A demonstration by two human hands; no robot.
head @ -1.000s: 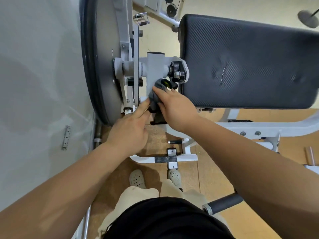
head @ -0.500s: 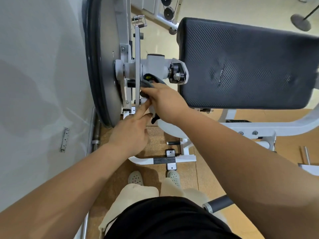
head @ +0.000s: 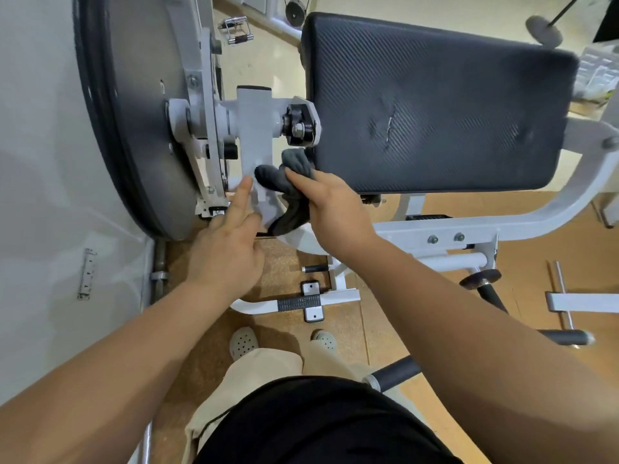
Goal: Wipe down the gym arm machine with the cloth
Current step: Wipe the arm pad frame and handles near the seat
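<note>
Right hand (head: 335, 209) grips cloth (head: 294, 170) on machine post (head: 254, 128); left hand (head: 231, 249) beside, forefinger straight, holding nothing.

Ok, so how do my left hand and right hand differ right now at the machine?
The right hand grips the grey cloth; the left hand holds nothing. The left hand's index finger is stretched straight against the white post, while the right hand's fingers close over the cloth. The right hand is nearer the black pad, the left hand nearer the big grey disc. Both are at the post's lower part.
</note>
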